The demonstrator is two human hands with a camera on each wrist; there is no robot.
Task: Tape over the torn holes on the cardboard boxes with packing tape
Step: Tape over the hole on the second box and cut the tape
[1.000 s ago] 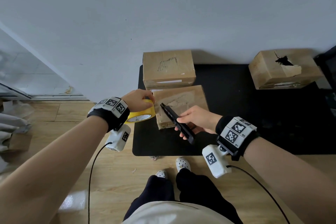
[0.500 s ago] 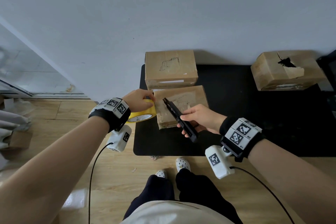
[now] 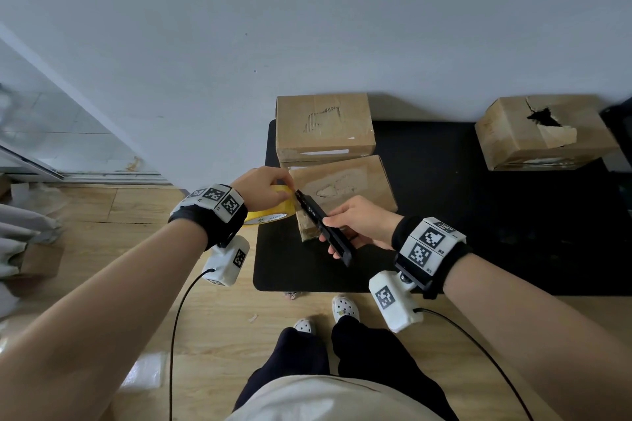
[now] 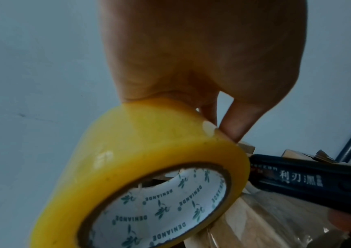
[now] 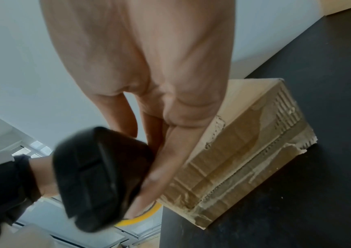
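Note:
My left hand (image 3: pixel 270 190) grips a yellow roll of packing tape (image 3: pixel 273 212) (image 4: pixel 149 167) at the left edge of the near cardboard box (image 3: pixel 345 181) (image 5: pixel 251 134), whose top carries a patch of clear tape over a tear. My right hand (image 3: pixel 355 225) holds a black utility knife (image 3: pixel 321 225) (image 4: pixel 310 182) (image 5: pixel 98 176), its tip right at the roll. A second box (image 3: pixel 323 126) with a scuffed top stands behind. A third box (image 3: pixel 543 133) with an open torn hole sits at the far right.
The boxes stand on a black mat (image 3: pixel 478 222) on a low surface against a white wall (image 3: pixel 307 27). Wooden floor (image 3: pixel 222 335) and my feet lie in front. Cardboard scraps and plastic (image 3: pixel 24 243) lie at the far left.
My right hand has brought the knife left and up until its tip meets the tape roll. The left hand with the roll has shifted slightly toward the box.

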